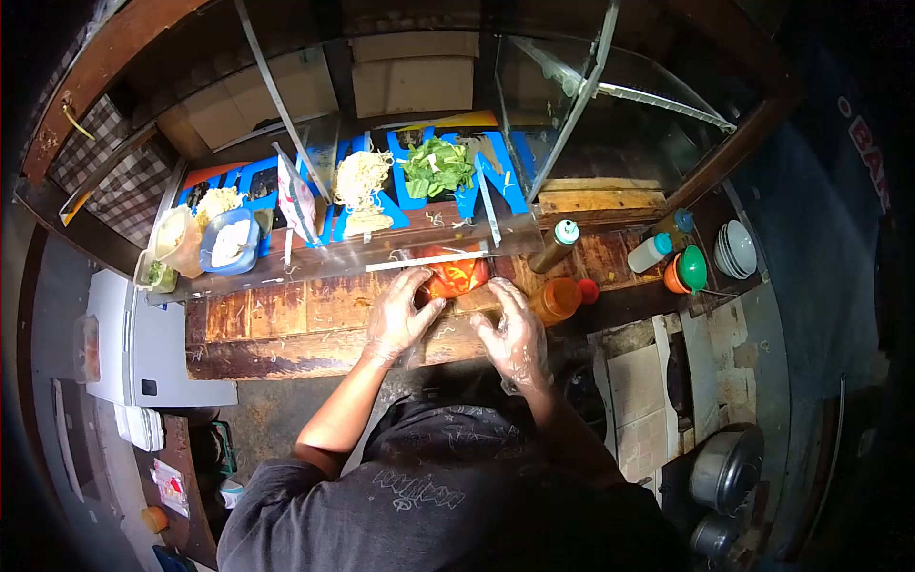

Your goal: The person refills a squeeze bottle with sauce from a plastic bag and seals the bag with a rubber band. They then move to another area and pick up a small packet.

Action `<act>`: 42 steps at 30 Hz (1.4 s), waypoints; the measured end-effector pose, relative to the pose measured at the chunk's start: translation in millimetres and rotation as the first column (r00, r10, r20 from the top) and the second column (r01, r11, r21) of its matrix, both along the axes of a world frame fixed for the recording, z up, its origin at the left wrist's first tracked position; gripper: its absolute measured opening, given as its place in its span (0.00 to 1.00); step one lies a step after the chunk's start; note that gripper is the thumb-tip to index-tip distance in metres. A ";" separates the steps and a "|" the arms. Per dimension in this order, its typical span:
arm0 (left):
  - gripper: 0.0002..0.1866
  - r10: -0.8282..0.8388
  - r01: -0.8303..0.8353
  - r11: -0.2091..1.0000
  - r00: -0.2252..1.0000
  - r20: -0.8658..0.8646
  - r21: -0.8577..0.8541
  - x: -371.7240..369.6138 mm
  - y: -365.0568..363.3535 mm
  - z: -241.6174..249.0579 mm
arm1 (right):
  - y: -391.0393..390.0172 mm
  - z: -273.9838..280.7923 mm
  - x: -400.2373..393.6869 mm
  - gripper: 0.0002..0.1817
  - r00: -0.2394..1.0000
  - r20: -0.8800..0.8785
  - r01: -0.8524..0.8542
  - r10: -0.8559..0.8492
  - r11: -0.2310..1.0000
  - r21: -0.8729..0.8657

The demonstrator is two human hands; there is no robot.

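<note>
My left hand (pixel 405 313) wears a clear plastic glove, and its fingers curl against the left edge of a shiny red-orange bundle (pixel 456 276) with lighter orange patches. On the bundle's right edge rest the curled fingertips of my right hand (pixel 513 334), gloved the same way, its thumb lower and pointing inward. The bundle lies on the wooden counter (pixel 276 310), partly under the front strip of the glass case. Beyond it, inside the case, are a pile of pale noodles (pixel 362 181) and a heap of green leaves (pixel 438 169).
Right of my hands stand an orange-capped jar (pixel 560 297), a bottle with a pale cap (pixel 565 234), a white squeeze bottle (pixel 648 254), a green bowl (pixel 693 268) and stacked white bowls (pixel 736 250). Plastic tubs (pixel 229 240) sit at the left. Metal pots (pixel 726 467) stand low right.
</note>
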State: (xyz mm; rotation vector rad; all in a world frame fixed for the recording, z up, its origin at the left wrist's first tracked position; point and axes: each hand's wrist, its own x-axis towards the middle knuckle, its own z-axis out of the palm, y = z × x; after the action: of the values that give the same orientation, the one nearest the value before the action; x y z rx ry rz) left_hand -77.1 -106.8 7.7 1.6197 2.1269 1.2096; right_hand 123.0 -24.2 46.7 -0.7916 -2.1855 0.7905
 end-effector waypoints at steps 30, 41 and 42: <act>0.26 0.220 -0.237 0.970 0.784 0.580 -0.048 -32.2 23.3 -80.2 | 78.2 -99.8 -64.5 0.20 0.869 0.353 0.410 -0.347 0.904 -0.123; 0.21 0.258 -0.232 0.966 0.861 0.439 -0.112 -41.5 37.2 -74.8 | 95.9 -117.6 -80.2 0.25 0.863 0.365 0.474 -0.349 0.809 -0.347; 0.22 0.280 -0.255 0.960 0.874 0.397 -0.117 -46.8 41.7 -89.0 | 88.9 -102.2 -77.1 0.25 0.864 0.371 0.475 -0.340 0.796 -0.376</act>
State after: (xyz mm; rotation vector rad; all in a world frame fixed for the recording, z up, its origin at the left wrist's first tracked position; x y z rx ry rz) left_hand -123.9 -65.1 -81.3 0.9516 2.1235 1.4002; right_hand 45.9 64.7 -55.6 -1.6555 -1.9579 1.0209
